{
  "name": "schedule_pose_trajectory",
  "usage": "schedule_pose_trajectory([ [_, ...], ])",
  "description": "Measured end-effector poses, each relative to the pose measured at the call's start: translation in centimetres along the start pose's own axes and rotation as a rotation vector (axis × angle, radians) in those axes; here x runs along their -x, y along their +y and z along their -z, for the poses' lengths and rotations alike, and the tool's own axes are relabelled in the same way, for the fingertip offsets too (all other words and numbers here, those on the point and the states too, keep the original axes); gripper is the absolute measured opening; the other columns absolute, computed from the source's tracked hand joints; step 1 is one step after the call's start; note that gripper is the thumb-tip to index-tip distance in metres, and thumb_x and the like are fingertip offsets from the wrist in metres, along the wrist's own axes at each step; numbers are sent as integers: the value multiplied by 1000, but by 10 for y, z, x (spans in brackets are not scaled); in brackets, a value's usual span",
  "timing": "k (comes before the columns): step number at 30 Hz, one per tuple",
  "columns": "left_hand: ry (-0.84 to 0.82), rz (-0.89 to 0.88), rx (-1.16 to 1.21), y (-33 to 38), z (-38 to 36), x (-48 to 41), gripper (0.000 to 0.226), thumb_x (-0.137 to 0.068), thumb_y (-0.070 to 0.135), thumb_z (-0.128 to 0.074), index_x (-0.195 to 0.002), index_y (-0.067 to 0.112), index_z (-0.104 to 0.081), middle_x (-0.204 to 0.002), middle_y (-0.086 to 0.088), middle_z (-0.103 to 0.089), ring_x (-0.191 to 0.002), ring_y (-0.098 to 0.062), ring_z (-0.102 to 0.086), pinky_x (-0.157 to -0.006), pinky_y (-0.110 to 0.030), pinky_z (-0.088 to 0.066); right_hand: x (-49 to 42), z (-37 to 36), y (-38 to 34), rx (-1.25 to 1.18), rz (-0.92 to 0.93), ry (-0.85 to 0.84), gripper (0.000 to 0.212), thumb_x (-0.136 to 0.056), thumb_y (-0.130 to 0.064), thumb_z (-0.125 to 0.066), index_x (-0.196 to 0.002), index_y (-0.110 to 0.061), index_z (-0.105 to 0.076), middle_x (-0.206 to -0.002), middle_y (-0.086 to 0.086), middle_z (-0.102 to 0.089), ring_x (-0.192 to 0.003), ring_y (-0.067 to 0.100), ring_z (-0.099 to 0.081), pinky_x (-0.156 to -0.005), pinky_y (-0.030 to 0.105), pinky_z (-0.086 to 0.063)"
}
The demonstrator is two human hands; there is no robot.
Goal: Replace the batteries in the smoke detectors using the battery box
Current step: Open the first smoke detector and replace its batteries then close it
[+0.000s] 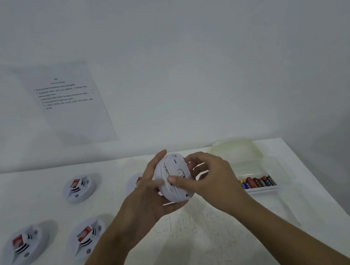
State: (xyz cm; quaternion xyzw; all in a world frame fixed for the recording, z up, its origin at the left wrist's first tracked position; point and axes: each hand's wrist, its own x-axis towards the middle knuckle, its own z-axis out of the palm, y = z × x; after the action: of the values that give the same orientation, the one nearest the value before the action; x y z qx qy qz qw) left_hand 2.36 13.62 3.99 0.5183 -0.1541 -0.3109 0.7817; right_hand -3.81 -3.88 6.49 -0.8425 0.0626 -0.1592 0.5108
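A round white smoke detector (173,173) is held above the middle of the white table (196,241), its back face turned toward me. My left hand (150,194) grips it from the left and underneath. My right hand (207,176) grips its right edge, with the thumb pressed on the back face. To the right lies a clear plastic battery box (258,172) with several red, blue and black batteries (258,182) in a row at its near end.
Three more detectors (79,188) (25,243) (86,235) lie on the left of the table, each with a red-and-white tag. Another (136,180) shows partly behind my left hand. The box's yellowish lid (235,149) lies by the wall. A printed sheet (68,102) hangs on the wall.
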Motion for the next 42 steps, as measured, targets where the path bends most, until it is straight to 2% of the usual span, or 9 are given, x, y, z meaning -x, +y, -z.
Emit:
schedule_pose_trajectory([
  [5,-68,-140,-664,2,-6,11,103,-80,-2,-79,-147,49,-21,-133,30,-52,-122,-11,-61,-91,-31,-58,-5,0,-3,1,-5,-5,53,-63,-52,-89,-103,-22,-69,-90,-10,-69,-77,9,-67,-63,20,-58],
  [12,127,-369,-992,7,2,5,100,-63,45,-91,-145,46,-33,-138,31,-49,-126,-2,-53,-95,-16,-52,-8,-3,-11,65,60,11,57,-63,-51,-90,-108,-25,-66,-93,-13,-66,-80,7,-64,-66,17,-58],
  [16,89,-352,-993,8,6,5,104,-63,43,-90,-147,44,-28,-145,29,-43,-133,-2,-46,-106,-21,-46,-11,-1,-13,49,62,18,56,-58,-53,-92,-100,-24,-70,-87,-12,-68,-73,7,-66,-61,22,-58],
  [20,83,-358,-919,12,0,8,97,-57,71,-80,-139,55,-32,-139,38,-43,-133,-2,-47,-107,-22,-46,-9,-1,-13,-19,87,37,57,-55,-52,-94,-100,-25,-71,-89,-12,-68,-73,7,-64,-58,17,-53],
  [26,21,-452,-945,19,-1,7,95,-66,24,-90,-143,27,-35,-136,20,-50,-131,-15,-50,-101,-27,-52,-1,2,-15,-60,137,56,56,-58,-47,-93,-105,-28,-70,-96,-14,-66,-82,5,-59,-62,12,-48],
  [31,59,-464,-906,16,-6,5,93,-61,61,-85,-138,41,-35,-134,31,-50,-129,-9,-51,-100,-21,-51,1,-3,-17,4,128,88,57,-61,-56,-89,-108,-30,-68,-98,-18,-64,-85,5,-62,-62,9,-49],
  [35,91,-499,-907,13,-9,3,84,-65,62,-81,-135,54,-35,-134,32,-49,-129,-9,-50,-102,-24,-50,2,-1,-22,91,149,123,58,-60,-61,-86,-104,-30,-66,-95,-17,-64,-82,3,-62,-62,10,-49],
  [37,90,-503,-901,12,-11,3,87,-65,60,-82,-138,46,-35,-135,29,-50,-130,-12,-51,-102,-26,-51,2,2,-24,103,162,143,57,-58,-61,-88,-100,-28,-66,-92,-17,-64,-79,4,-63,-62,14,-51],
  [42,60,-499,-961,18,-8,0,88,-68,33,-88,-139,42,-38,-135,20,-54,-129,-15,-53,-99,-26,-52,1,0,-21,34,185,167,52,-59,-48,-93,-97,-24,-66,-91,-12,-63,-79,7,-59,-62,14,-50],
])
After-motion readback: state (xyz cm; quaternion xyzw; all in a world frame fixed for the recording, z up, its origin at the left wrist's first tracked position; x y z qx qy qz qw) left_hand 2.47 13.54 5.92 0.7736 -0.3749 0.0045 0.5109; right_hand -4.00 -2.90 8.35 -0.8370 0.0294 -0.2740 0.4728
